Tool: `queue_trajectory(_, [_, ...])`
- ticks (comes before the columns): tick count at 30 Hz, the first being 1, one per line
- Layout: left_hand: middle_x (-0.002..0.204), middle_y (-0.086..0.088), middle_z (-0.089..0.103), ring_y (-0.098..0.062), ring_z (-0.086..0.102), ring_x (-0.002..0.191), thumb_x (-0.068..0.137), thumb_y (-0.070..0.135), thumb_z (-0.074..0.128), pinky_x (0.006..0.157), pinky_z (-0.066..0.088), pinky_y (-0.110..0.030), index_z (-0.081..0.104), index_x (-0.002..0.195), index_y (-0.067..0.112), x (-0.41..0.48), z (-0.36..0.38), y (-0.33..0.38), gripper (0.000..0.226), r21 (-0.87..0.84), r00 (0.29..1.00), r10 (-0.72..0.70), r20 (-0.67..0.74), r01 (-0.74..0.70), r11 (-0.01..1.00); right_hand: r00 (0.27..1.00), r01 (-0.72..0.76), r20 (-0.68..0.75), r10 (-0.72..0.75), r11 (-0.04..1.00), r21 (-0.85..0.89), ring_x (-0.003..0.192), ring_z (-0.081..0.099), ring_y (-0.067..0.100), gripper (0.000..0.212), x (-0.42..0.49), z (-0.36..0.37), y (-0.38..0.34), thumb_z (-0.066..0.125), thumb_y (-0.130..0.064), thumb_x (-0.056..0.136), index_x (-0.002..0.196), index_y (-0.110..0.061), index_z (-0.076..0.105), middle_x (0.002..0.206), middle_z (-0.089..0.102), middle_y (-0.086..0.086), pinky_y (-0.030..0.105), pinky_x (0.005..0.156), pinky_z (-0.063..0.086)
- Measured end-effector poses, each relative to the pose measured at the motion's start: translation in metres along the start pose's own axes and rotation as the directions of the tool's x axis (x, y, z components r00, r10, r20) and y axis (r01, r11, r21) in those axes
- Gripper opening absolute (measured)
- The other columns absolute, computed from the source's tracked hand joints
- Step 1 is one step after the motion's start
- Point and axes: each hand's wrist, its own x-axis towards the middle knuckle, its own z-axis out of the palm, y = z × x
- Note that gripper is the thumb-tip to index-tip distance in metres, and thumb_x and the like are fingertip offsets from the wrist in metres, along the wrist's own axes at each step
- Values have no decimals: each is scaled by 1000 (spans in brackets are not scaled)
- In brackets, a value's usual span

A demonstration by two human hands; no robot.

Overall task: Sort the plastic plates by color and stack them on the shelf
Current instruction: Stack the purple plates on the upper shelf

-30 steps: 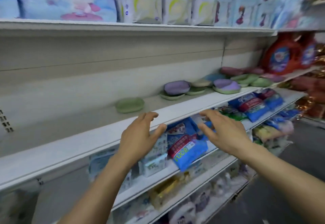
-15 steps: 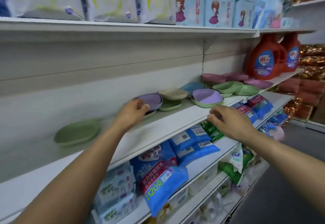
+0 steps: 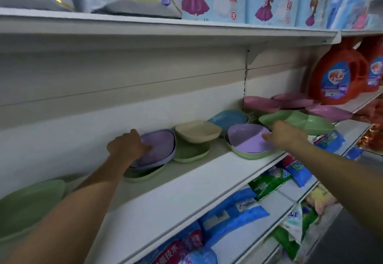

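Plastic plates lie along the white shelf (image 3: 186, 183). My left hand (image 3: 127, 146) grips the left rim of a purple plate (image 3: 159, 147), which sits tilted on a green plate (image 3: 145, 173). My right hand (image 3: 284, 134) lies with fingers stretched flat on the right edge of a second purple plate (image 3: 246, 139), nested in a green plate (image 3: 248, 156). Between them a beige plate (image 3: 196, 132) rests on a green one (image 3: 190, 153). Behind are a blue plate (image 3: 228, 118), green plates (image 3: 294, 119) and pink plates (image 3: 265, 103). A lone green plate (image 3: 31, 199) is at far left.
Red detergent jugs (image 3: 335, 77) stand at the shelf's right end. The shelf above (image 3: 165, 27) overhangs and carries soft packs. Blue and green bags (image 3: 234, 216) fill the lower shelves. A bare stretch of shelf separates the lone green plate from the left purple plate.
The view has closed in on the plates. My left hand has taken hold of the left purple plate and tipped it. My right hand has moved up from the shelf edge onto the right purple plate.
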Motion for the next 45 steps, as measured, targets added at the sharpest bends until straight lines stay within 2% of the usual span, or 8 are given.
queue_trajectory(6, [123,-12,54,-34,56,111,86,54,57,78,40,-36,43,125,13,5,4,-1,59,-12,999,-40,-21,40,999,992,-68,111,64,997,30,84,56,27,38,28,9,6,68,-45,82,72,-14,47,88,56,8,31,71,43])
queue_trajectory(10, [128,-13,52,-34,55,114,85,57,60,86,44,-38,40,129,11,11,6,-6,67,-31,995,-102,-9,102,994,992,-71,103,66,996,46,86,55,29,29,36,14,6,66,-32,84,74,-13,47,92,56,11,31,72,43])
queue_trajectory(14, [126,-17,55,-36,55,113,87,38,65,87,46,-39,46,126,8,15,6,-12,53,-66,993,-112,32,114,991,998,-49,45,46,997,54,81,57,31,20,43,19,6,58,-21,86,71,-11,49,89,60,14,32,71,45])
queue_trajectory(20, [117,-20,62,-38,59,107,85,11,62,85,49,-37,61,116,4,11,-1,-15,31,-132,994,-65,-83,54,990,996,14,-87,-6,995,95,98,61,39,24,40,17,-3,52,-22,93,101,-2,63,109,62,23,35,73,42])
queue_trajectory(29, [108,-20,65,-37,62,101,91,0,45,79,48,-38,59,104,-1,-2,-7,-19,19,52,968,-2,-250,15,999,984,101,-174,-50,949,300,100,56,47,20,7,2,-44,45,-14,94,104,2,52,109,58,31,42,79,43])
queue_trajectory(36, [108,-28,61,-46,58,98,98,5,32,78,45,-46,42,113,-2,-25,-26,-36,20,-353,897,-192,-398,44,935,984,163,-149,-98,836,524,93,57,43,10,-28,-6,-85,43,-10,95,89,-2,44,98,57,29,35,71,39])
queue_trajectory(41, [111,-24,62,-44,58,105,96,20,50,85,43,-42,52,116,-1,-54,-31,-69,29,-684,927,-278,-251,34,729,988,155,-99,-121,709,688,82,54,31,19,-69,-11,-107,46,-14,96,78,-8,46,84,53,16,33,66,40])
queue_trajectory(45, [99,-17,69,-35,65,92,77,37,74,80,50,-40,69,103,5,-112,-39,-98,42,-852,948,-295,-119,55,520,979,65,33,-199,466,882,54,43,22,14,-133,-23,-118,56,-20,95,91,-7,57,74,53,12,25,46,34])
